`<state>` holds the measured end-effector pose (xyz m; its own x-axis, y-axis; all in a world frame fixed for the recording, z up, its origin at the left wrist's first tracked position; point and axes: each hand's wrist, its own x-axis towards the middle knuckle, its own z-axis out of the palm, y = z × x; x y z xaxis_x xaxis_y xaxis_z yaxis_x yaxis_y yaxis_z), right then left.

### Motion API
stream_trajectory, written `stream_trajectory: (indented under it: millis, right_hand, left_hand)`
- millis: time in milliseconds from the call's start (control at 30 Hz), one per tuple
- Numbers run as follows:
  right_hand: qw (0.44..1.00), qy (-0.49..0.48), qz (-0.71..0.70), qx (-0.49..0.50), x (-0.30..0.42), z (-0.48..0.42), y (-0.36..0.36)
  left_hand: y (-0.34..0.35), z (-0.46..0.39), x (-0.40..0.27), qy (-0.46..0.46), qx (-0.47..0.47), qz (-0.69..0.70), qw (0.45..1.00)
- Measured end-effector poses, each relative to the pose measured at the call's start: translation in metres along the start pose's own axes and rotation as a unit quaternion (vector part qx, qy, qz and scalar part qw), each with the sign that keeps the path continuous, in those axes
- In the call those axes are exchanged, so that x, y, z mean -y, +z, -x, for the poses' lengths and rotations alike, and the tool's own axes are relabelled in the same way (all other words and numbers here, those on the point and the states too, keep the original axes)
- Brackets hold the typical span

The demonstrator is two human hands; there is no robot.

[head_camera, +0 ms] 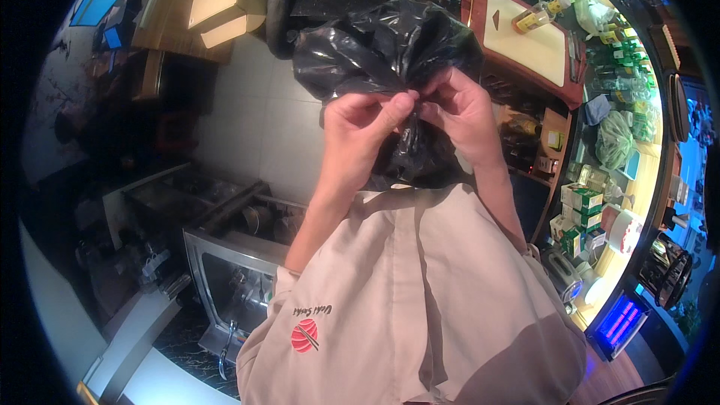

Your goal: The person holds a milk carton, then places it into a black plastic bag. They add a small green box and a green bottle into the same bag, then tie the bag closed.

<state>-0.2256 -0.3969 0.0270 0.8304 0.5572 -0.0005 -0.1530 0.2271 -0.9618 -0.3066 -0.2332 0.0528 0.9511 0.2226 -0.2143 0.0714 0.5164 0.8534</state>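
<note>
A shiny black plastic bag (360,56) fills the upper middle of the head view, its film gathered into a narrow neck in front of my chest. My left hand (365,115) pinches the gathered film from the left, thumb uppermost. From the right, my right hand (458,107) grips the same neck between thumb and fingers. The fingertips of both hands nearly meet there. Loose black film hangs below the hands, down to my beige jacket (394,270). What the bag holds is hidden.
At the right lies a white cutting board (523,39) on a red cloth, with a bottle (534,17) on it and knives beside it. Boxes (582,199) and bottles line the right counter. An open cardboard box (225,11) stands upper left; a steel sink (242,270) is lower left.
</note>
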Motion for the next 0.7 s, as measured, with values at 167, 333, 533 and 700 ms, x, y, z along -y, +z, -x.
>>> stream_trajectory:
  millis: [167, 333, 533, 700]
  right_hand:
    - [0.893, -0.230, 0.349, -0.166, 0.023, 0.013, 0.027]
    - [0.920, -0.180, 0.313, -0.153, 0.024, 0.020, 0.046]
    - [0.927, -0.169, 0.302, -0.141, 0.024, 0.018, 0.039]
    - [0.956, -0.151, 0.218, -0.128, 0.022, 0.017, 0.040]
  left_hand:
    - [-0.001, -0.004, 0.006, 0.091, -0.050, -0.056, 0.993]
    - [0.014, 0.000, 0.012, 0.149, -0.090, -0.053, 0.983]
    - [0.015, 0.002, 0.015, 0.134, -0.106, -0.044, 0.984]
    - [0.008, 0.000, 0.010, 0.062, -0.078, 0.008, 0.995]
